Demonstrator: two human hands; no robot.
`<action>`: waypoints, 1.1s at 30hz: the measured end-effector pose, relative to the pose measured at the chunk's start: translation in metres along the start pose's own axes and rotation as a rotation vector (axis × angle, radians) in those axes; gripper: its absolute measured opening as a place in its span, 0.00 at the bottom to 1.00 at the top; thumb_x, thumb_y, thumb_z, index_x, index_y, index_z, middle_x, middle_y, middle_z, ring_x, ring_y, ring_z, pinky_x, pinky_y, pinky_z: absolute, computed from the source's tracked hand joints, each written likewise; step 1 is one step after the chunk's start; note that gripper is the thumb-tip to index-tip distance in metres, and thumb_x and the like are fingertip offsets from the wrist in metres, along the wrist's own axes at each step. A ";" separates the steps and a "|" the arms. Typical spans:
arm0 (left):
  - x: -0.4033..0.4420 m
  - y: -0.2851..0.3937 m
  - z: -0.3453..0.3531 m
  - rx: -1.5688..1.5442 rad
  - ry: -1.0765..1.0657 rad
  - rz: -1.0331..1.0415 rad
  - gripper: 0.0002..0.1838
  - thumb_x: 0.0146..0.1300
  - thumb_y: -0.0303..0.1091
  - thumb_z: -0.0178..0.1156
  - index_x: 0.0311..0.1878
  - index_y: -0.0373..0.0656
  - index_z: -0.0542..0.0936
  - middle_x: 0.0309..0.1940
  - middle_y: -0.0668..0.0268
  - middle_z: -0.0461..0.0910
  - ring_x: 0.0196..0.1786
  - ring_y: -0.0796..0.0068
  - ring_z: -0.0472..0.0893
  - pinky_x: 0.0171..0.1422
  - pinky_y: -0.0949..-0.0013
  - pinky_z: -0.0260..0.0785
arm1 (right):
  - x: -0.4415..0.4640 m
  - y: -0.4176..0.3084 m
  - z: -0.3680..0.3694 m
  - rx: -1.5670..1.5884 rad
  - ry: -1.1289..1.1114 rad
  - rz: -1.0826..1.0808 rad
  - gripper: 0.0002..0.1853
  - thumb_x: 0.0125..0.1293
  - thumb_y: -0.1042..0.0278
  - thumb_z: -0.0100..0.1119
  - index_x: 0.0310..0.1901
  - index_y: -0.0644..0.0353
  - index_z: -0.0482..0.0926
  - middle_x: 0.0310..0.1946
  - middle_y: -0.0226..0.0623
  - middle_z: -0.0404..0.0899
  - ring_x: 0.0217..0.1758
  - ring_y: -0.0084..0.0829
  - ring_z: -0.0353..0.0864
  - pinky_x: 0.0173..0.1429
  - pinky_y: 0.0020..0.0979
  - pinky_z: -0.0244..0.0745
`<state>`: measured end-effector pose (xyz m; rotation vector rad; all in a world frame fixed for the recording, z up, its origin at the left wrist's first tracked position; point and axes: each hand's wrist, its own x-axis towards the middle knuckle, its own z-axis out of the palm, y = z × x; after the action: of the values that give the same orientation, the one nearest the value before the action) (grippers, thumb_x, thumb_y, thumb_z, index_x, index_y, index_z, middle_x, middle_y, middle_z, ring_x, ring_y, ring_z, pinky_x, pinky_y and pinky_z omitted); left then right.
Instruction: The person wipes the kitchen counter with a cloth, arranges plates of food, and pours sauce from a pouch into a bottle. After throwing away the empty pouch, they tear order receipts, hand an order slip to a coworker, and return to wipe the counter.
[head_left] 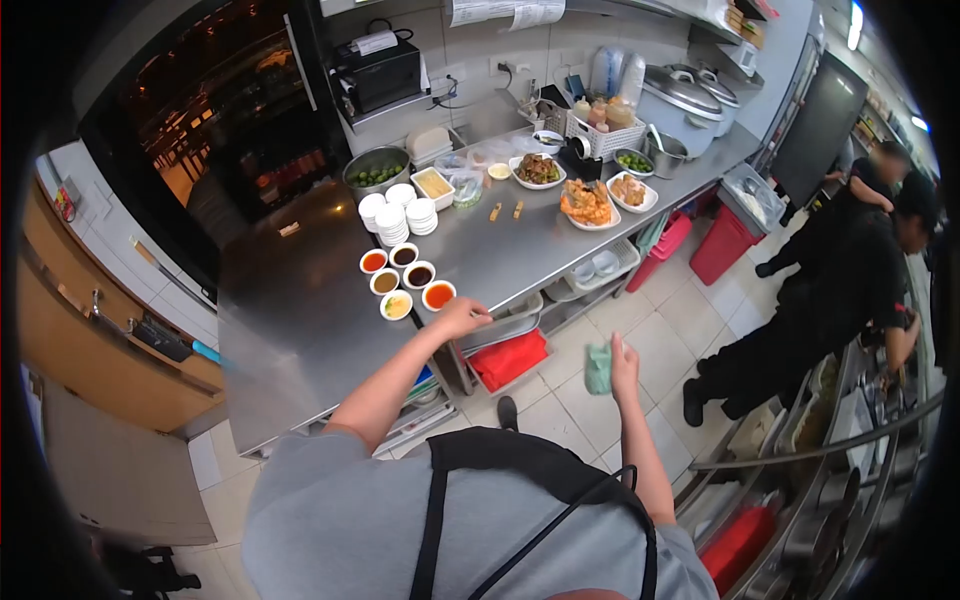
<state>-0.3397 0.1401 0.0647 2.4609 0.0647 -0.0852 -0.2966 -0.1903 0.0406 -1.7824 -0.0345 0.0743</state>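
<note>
Over the front edge of the steel counter, my left hand hovers beside a bowl of orange-red sauce, its fingers drawn together; what they hold, if anything, is too small to make out. My right hand is out over the floor, closed on a green cloth that hangs at its left side. Several small white bowls of sauce stand grouped near my left hand, among them one with yellow contents. Behind them rise stacks of small white dishes.
Dishes of food and a pot of green fruit stand along the counter. Two people in dark clothes are at the right, near another work line. A red bin and a red bag are below counter height.
</note>
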 end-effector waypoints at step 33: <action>0.367 0.100 0.086 -0.446 0.553 -0.355 0.29 0.64 0.46 0.41 0.62 0.34 0.55 0.63 0.48 0.52 0.66 0.57 0.53 0.67 0.67 0.44 | 0.475 0.042 0.001 -0.090 -0.687 0.259 0.19 0.60 0.58 0.53 0.48 0.63 0.71 0.36 0.35 0.77 0.36 0.23 0.74 0.40 0.25 0.70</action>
<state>0.0295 0.0177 0.0321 1.9383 0.6829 0.4151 0.1765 -0.1678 -0.0153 -1.7659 -0.3035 0.8788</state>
